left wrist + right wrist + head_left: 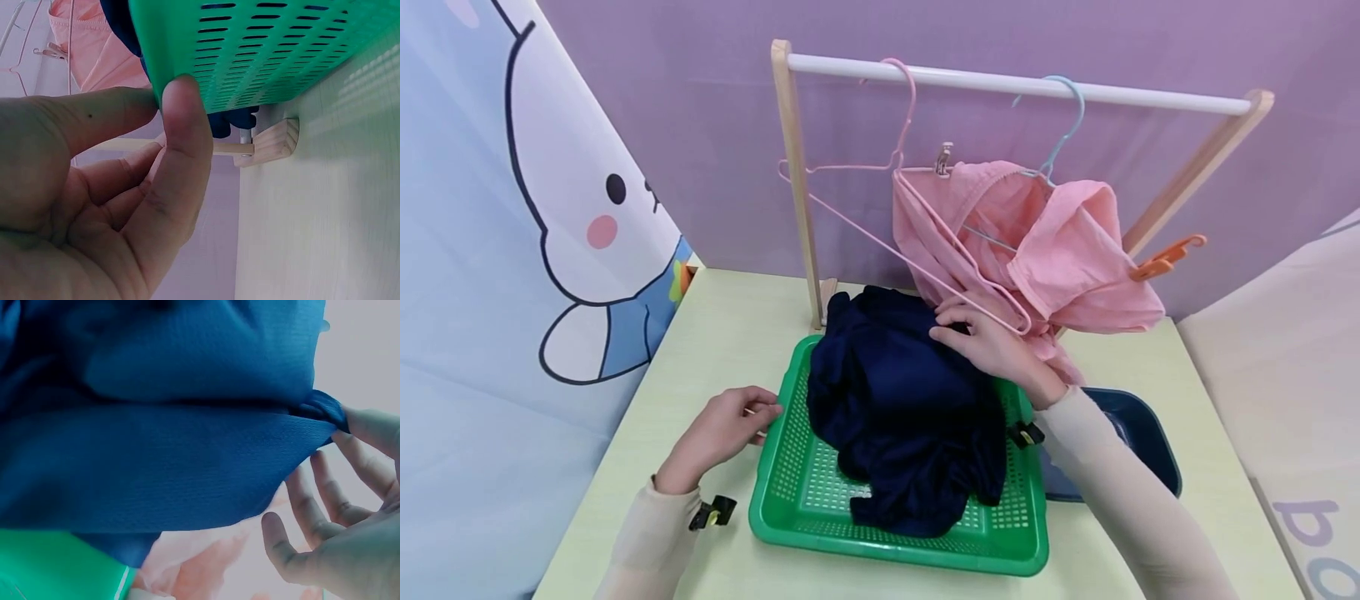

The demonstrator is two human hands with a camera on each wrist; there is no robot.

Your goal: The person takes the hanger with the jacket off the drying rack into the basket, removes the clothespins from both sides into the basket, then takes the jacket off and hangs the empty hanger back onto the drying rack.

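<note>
A dark navy piece of clothing (910, 392) lies bunched in a green plastic basket (895, 552), with its far part over the back rim. My left hand (726, 429) pinches the basket's left rim between thumb and forefinger, as the left wrist view shows up close. At the far right of the clothing is my right hand (992, 346). In the right wrist view, its thumb and forefinger pinch a gathered corner of the navy cloth (156, 465), while the other fingers (300, 509) stand spread apart. The kind of garment cannot be made out.
Behind the basket stands a rack with a white rail (970, 79). From it hang a bare pink hanger (850, 167) and a pink garment (1075, 267) on a blue hanger (1067, 125), with an orange clip (1167, 258). A dark blue basin (1157, 450) sits right of the basket.
</note>
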